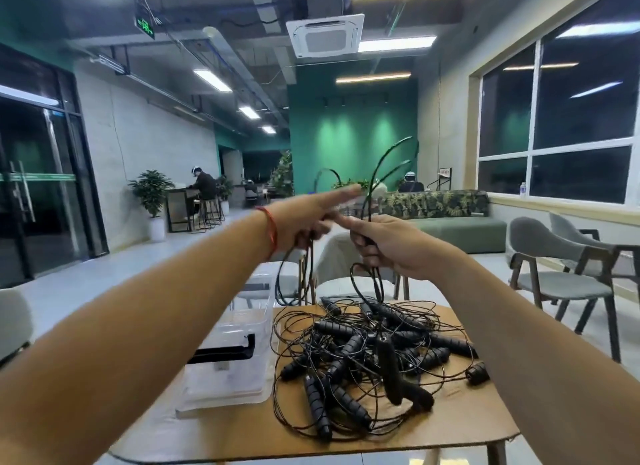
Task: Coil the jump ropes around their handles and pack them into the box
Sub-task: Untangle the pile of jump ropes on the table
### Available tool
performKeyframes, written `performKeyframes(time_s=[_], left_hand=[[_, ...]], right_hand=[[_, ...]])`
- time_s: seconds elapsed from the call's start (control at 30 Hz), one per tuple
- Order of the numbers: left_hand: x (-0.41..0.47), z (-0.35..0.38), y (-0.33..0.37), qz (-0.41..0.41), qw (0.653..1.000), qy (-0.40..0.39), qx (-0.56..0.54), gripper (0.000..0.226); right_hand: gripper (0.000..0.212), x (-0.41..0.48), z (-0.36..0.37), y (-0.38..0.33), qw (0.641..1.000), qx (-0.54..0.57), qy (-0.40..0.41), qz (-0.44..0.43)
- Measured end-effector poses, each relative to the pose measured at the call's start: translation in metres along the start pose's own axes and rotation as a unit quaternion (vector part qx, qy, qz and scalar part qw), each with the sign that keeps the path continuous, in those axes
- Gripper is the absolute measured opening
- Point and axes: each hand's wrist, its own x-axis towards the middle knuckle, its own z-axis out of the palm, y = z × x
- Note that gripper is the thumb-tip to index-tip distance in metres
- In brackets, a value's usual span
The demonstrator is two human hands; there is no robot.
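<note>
While the heap of jump ropes on the tabletop says it all, I'll spell it out: this job has barely started. It's a big tangle of black handles and thin cords, and none of them look coiled from where I'm standing. The clear box sits just left of the pile, touching or nearly touching its loose loops. I can't make out anything dark inside it, so my guess is nothing's packed yet. Pretty much everything is left: separate, wrap, drop in, repeat.

Right now the person has one rope lifted well above the pile, held out in front with both arms stretched.

- The right grip is closed tight around a bunch of cord, knuckles toward me. Loops of cord spring up above it and more strands hang from it down to the heap.
- The left grip is just beside it, almost touching. Its upper fingers are stretched out toward the right one and blurry, while the lower fingers look curled round cord that trails down toward the tabletop.

I can't tell if there's a handle inside either grip, or whether that rope is free of the tangle. I reckon it'll snag on its neighbours when pulled.
</note>
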Motion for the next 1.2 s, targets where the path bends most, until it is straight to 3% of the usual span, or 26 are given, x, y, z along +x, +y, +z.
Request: performKeyframes(time_s=[0.07, 0.2, 0.33, 0.47, 0.53, 0.67, 0.8, 1.03, 1.2], left_hand=[[0.009, 0.024, -0.005, 0.014, 1.000, -0.012, -0.021, 0.083], [0.021, 0.034, -0.007, 0.112, 0.988, 0.068, -0.084, 0.042], [0.027, 0.025, 0.013, 0.143, 0.973, 0.158, -0.090, 0.034], [0.036, -0.034, 0.036, 0.143, 0.925, 0.306, -0.172, 0.036], [0.038, -0.056, 0.035, 0.153, 0.932, 0.308, -0.120, 0.034], [0.042, -0.050, 0.022, 0.153, 0.952, 0.253, -0.082, 0.038], [0.036, -0.034, 0.024, 0.171, 0.959, 0.224, -0.034, 0.036], [0.039, -0.025, 0.029, 0.192, 0.957, 0.216, -0.013, 0.032], [0.045, -0.040, 0.029, 0.193, 0.949, 0.249, -0.015, 0.038]], right_hand=[[0.040, -0.001, 0.004, -0.002, 1.000, -0.013, -0.001, -0.008], [0.038, -0.008, 0.003, 0.000, 1.000, 0.016, -0.009, -0.004], [0.037, -0.016, -0.002, 0.025, 0.998, 0.046, -0.021, -0.022], [0.040, -0.031, -0.015, 0.087, 0.981, -0.162, -0.077, 0.078], [0.038, -0.037, -0.022, 0.108, 0.970, -0.198, -0.091, 0.106], [0.032, -0.034, -0.030, 0.108, 0.994, -0.088, -0.052, 0.040], [0.038, -0.020, -0.021, 0.090, 0.998, -0.059, 0.015, -0.018], [0.053, -0.005, 0.023, 0.063, 0.994, 0.056, -0.080, -0.050], [0.072, -0.004, 0.035, 0.057, 0.966, 0.234, -0.105, -0.020]])
